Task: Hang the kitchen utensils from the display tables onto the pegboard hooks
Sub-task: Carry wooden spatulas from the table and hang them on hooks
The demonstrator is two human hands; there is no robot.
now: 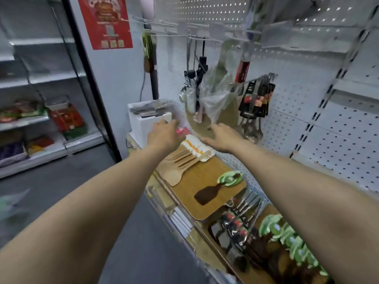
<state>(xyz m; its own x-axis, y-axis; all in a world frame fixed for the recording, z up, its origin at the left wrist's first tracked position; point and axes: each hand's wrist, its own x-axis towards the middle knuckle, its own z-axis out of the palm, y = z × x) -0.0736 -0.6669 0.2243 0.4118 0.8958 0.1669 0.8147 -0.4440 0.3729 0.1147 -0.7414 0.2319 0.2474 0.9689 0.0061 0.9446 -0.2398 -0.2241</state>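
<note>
A: Item: wooden spatulas (pixel 180 162)?
B: Fanned on display table (pixel 205 174), below pegboard (pixel 287 124).
A: Left hand (pixel 164 136)?
B: Above their carded ends; fingers blurred, cannot tell.
A: Right hand (pixel 220 138)?
B: Beside them; fingers loosely spread, holding nothing.

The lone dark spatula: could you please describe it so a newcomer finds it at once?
Below the pegboard runs a display table. On its brown board, beside the pale wooden spatulas, lies the dark spatula. It is single, dark brown, with a green card at its handle.
</note>
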